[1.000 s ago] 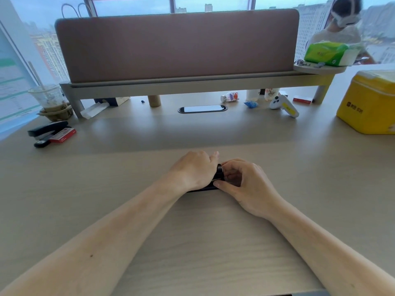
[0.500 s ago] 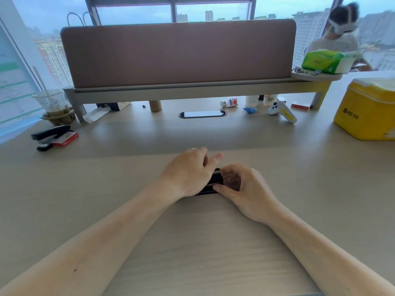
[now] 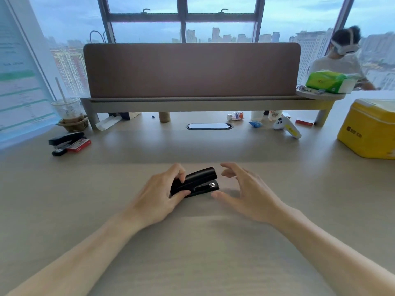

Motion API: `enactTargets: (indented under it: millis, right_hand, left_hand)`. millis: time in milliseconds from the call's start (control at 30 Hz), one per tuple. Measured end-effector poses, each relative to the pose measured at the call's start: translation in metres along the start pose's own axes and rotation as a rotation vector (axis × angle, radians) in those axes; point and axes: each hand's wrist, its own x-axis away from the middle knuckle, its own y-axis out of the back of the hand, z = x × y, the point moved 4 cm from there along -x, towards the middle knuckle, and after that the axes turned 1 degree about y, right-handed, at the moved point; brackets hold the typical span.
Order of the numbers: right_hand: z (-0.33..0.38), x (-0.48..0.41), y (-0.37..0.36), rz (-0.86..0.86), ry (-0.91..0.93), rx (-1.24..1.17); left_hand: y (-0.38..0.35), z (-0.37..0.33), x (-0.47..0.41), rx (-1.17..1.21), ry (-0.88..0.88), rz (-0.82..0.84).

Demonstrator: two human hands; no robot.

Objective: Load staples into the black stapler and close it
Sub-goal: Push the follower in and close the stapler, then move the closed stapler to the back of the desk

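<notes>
The black stapler (image 3: 197, 181) lies on the wooden desk (image 3: 192, 253) in front of me, its top arm down and its front end pointing right. My left hand (image 3: 159, 196) grips its rear end, thumb on the near side and fingers over the top. Just right of the stapler's front, my right hand (image 3: 245, 191) hovers with fingers spread, touching nothing. A red staple box (image 3: 79, 145) sits at the far left beside a second black stapler (image 3: 64, 138).
A brown partition on a shelf (image 3: 192, 71) spans the back. A plastic cup (image 3: 69, 113) stands at the left, a yellow box (image 3: 372, 128) at the right, a white and yellow controller (image 3: 287, 127) and small items under the shelf. A person sits beyond the desk at the right.
My right hand has let go of the stapler's front and pulled away to the right, fingers opening. The stapler is now uncovered. My head has tilted up.
</notes>
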Motion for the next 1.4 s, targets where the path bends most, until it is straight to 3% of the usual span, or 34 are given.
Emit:
enactTargets:
  millis: [400, 567, 1000, 1400]
  right_hand:
    - [-0.026, -0.049, -0.02, 0.137, 0.02, 0.259]
    - [-0.038, -0.066, -0.024, 0.17, 0.055, 0.296]
    - [-0.049, -0.088, -0.031, 0.184, 0.034, 0.305]
    - [-0.046, -0.088, -0.031, 0.206, 0.037, 0.318]
  left_hand:
    - [0.002, 0.025, -0.006, -0.074, 0.086, -0.046]
    - [-0.001, 0.055, -0.058, -0.072, 0.235, -0.14]
    - [-0.04, 0.114, -0.198, -0.132, 0.373, -0.212]
    - [-0.047, 0.11, -0.209, -0.191, 0.318, -0.188]
